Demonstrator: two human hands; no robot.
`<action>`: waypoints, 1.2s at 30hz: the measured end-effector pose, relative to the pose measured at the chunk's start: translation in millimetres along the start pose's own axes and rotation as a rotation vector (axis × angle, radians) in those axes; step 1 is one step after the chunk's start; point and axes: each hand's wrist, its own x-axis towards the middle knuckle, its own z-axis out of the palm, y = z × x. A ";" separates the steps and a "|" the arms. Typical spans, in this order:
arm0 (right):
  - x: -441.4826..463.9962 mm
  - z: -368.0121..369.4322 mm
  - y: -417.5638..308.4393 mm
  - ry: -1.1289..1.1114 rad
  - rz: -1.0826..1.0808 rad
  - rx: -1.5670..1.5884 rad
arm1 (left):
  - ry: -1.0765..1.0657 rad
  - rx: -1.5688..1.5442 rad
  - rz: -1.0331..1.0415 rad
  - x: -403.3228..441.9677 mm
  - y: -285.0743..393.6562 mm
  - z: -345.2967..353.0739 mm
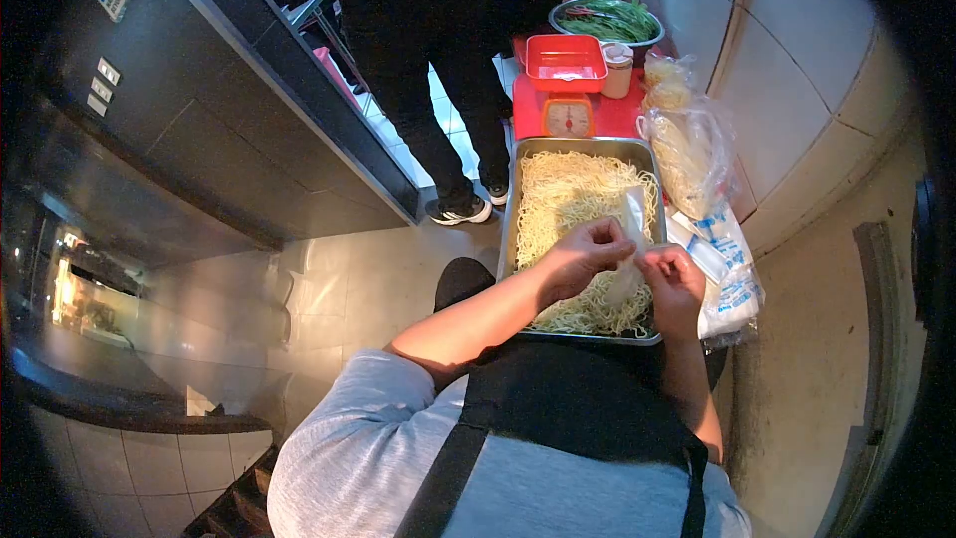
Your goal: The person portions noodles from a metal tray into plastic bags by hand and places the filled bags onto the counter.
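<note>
Between my two hands is a small translucent plastic bag [632, 214], narrow and upright, held over the noodles. My left hand [586, 257] pinches it from the left, fingertips closed on the plastic. From the right, my right hand [675, 284] grips its other edge with curled fingers. Beneath them, a deep metal tray [512, 214] is filled with loose yellow noodles [563, 184]. Whether the bag has anything inside cannot be made out.
Behind the tray stand an orange dial scale [569, 118], a red plastic basket [566, 62], a lidded jar [617, 72] and a bowl of green vegetables [607, 20]. Bagged noodles [687, 154] and a blue-and-white plastic pack [732, 279] line the right. Another person [418, 60] stands ahead.
</note>
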 end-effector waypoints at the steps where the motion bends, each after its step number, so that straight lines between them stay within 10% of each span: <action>1: 1.9 -3.0 -7.1 0.035 0.031 0.020 | 0.024 0.016 -0.024 -2.6 5.3 0.9; 10: 7.8 13.7 -31.3 0.102 0.069 0.357 | 0.109 0.224 0.321 -4.4 10.9 14.9; 16: 35.1 -11.9 20.4 0.255 0.078 -0.167 | -0.105 -0.261 0.116 -14.9 28.3 17.9; 20: 52.0 -14.2 1.8 0.077 0.302 0.375 | 0.253 1.032 0.352 6.1 38.5 2.4; 24: 59.3 -0.5 -35.4 -0.285 0.049 0.307 | 0.645 1.194 0.672 50.8 39.7 -40.7; 27: 76.5 3.8 -23.0 -0.170 -0.181 -0.354 | 0.295 0.143 0.204 38.9 66.5 -13.9; 30: 87.5 10.6 -8.4 0.049 -0.376 -0.634 | -0.170 0.443 0.241 14.2 85.1 -0.6; 34: 82.2 15.8 -6.4 -0.181 -0.352 -0.531 | 0.417 1.748 0.784 15.7 85.0 -32.6; 36: 70.8 20.4 -7.1 -0.282 -0.226 -0.597 | 0.452 1.759 0.730 9.8 83.7 -49.2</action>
